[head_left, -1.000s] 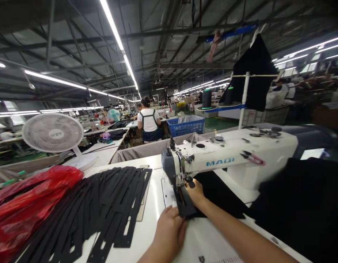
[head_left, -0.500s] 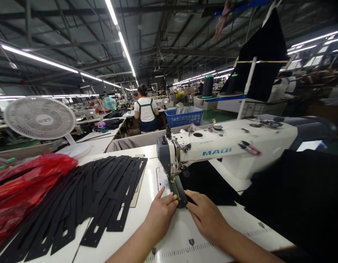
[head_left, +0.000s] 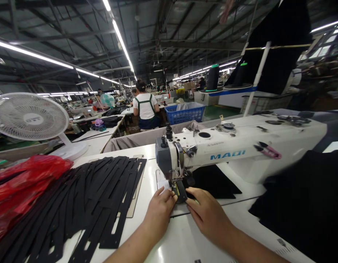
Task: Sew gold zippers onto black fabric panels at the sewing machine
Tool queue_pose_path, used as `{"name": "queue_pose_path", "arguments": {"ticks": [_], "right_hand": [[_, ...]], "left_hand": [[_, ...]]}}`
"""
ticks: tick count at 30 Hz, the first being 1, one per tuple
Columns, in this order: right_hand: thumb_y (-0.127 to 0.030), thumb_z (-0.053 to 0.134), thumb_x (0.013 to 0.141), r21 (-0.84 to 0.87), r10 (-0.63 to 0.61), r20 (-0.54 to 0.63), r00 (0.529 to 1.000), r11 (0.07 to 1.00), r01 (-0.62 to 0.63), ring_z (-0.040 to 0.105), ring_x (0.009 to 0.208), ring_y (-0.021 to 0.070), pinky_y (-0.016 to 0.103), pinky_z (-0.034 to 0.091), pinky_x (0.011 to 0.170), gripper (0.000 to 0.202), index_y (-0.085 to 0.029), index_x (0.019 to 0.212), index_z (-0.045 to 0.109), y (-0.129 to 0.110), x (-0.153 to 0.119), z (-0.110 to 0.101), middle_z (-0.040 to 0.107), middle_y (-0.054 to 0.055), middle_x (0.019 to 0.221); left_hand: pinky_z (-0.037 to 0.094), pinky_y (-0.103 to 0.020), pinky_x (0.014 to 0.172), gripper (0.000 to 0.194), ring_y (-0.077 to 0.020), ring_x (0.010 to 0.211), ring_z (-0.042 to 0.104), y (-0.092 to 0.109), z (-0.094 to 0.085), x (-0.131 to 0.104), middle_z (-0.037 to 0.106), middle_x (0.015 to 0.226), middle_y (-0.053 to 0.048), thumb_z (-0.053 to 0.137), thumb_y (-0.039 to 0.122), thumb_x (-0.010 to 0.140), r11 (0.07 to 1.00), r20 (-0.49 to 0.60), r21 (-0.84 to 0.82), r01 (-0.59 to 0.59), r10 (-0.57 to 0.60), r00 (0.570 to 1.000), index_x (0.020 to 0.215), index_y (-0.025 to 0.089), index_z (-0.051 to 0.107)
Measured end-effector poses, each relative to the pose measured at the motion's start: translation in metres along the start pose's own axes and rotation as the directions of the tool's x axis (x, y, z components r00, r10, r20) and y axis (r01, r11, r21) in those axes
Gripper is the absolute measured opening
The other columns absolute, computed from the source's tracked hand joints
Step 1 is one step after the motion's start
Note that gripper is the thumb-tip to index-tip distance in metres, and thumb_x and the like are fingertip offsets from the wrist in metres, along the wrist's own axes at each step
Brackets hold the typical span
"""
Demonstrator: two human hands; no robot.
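A black fabric strip (head_left: 181, 194) lies under the needle area of the white sewing machine (head_left: 207, 149), its near end towards me. A narrow yellowish band shows along its slot. My left hand (head_left: 160, 210) has its fingertips closed on the strip's left edge, close to the metal needle plate (head_left: 161, 182). On the opposite side, my right hand (head_left: 205, 208) grips the right edge between thumb and fingers. Behind it, a black fabric panel (head_left: 214, 182) lies flat under the machine arm. The strip's underside is hidden.
Many slotted black strips (head_left: 103, 193) are fanned out at left, beside a red plastic bag (head_left: 29, 179) and a white fan (head_left: 31, 118). Pink thread snips (head_left: 270, 150) sit on the machine arm. Dark fabric (head_left: 303, 204) covers the right side. A person (head_left: 145, 106) sits ahead near a blue basket (head_left: 185, 114).
The black strip has moved forward under the needle area, and less of it shows in front. Both hands have followed it, staying at its edges. My view has shifted closer.
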State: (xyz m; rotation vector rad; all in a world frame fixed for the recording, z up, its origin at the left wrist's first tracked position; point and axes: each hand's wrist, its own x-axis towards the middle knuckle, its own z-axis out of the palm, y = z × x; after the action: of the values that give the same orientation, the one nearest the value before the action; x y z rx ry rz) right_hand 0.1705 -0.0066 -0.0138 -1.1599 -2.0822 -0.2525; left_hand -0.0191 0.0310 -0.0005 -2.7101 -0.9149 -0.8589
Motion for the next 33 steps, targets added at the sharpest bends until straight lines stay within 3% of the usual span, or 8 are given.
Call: {"name": "queue_pose_path", "arguments": {"ticks": [3,8,14,18,25,33], "right_hand": [[-0.011,0.042,0.088,-0.052,-0.106,-0.089,0.99,0.993,0.102,0.057,0.099,0.0229,0.041,0.051,0.086,0.023,-0.011,0.099,0.063,-0.001,0.0,-0.001,0.062,0.014,0.103],[0.001,0.031,0.084,-0.097,-0.233,0.032,0.972,0.967,0.235,0.057,0.105,0.0213,0.033,0.053,0.086,0.038,-0.005,0.105,0.061,0.007,0.001,0.019,0.062,0.014,0.11],[0.003,0.036,0.082,-0.071,-0.174,0.102,0.979,0.981,0.182,0.059,0.102,0.0209,0.031,0.051,0.088,0.036,-0.005,0.104,0.062,0.013,0.015,0.026,0.062,0.015,0.11],[0.002,0.034,0.084,-0.028,-0.13,0.136,0.982,0.99,0.135,0.06,0.099,0.0191,0.027,0.054,0.081,0.035,-0.008,0.102,0.063,0.015,0.026,0.023,0.063,0.013,0.108],[-0.002,0.039,0.085,0.017,-0.074,0.216,0.974,0.997,0.072,0.061,0.098,0.02,0.028,0.055,0.079,0.032,-0.014,0.102,0.063,0.017,0.031,0.022,0.064,0.01,0.107],[0.001,0.039,0.083,0.002,-0.087,0.191,0.978,0.996,0.088,0.062,0.094,0.0201,0.029,0.055,0.078,0.033,-0.013,0.102,0.063,0.017,0.032,0.022,0.064,0.009,0.106]], "left_hand": [[0.052,-0.041,0.085,0.023,-0.0211,0.093,0.063,0.005,-0.001,-0.004,0.066,0.099,-0.01,0.04,0.012,0.089,0.997,-0.014,0.062,0.055,-0.054,0.998,0.094,0.015,0.062],[0.048,-0.041,0.092,0.025,-0.02,0.092,0.064,0.002,-0.001,-0.003,0.068,0.096,-0.01,0.036,0.007,0.088,0.991,0.015,0.099,-0.087,0.086,0.996,0.095,0.012,0.06],[0.048,-0.038,0.089,0.023,-0.0206,0.093,0.063,-0.011,0.0,0.01,0.068,0.093,-0.012,0.039,0.005,0.084,0.983,0.107,0.098,-0.153,0.143,0.984,0.094,0.01,0.058],[0.049,-0.036,0.084,0.019,-0.0207,0.088,0.064,-0.018,0.004,0.015,0.068,0.088,-0.012,0.039,0.004,0.085,0.982,0.122,0.103,-0.159,0.146,0.982,0.09,0.01,0.057],[0.048,-0.036,0.084,0.022,-0.0201,0.088,0.064,-0.022,0.009,0.016,0.069,0.091,-0.011,0.038,0.007,0.089,0.98,0.072,0.142,-0.137,0.127,0.989,0.086,0.01,0.059],[0.047,-0.036,0.086,0.019,-0.0193,0.088,0.064,-0.024,0.017,0.014,0.069,0.088,-0.009,0.041,0.008,0.089,0.983,0.056,0.148,-0.109,0.101,0.993,0.084,0.011,0.059]]}}
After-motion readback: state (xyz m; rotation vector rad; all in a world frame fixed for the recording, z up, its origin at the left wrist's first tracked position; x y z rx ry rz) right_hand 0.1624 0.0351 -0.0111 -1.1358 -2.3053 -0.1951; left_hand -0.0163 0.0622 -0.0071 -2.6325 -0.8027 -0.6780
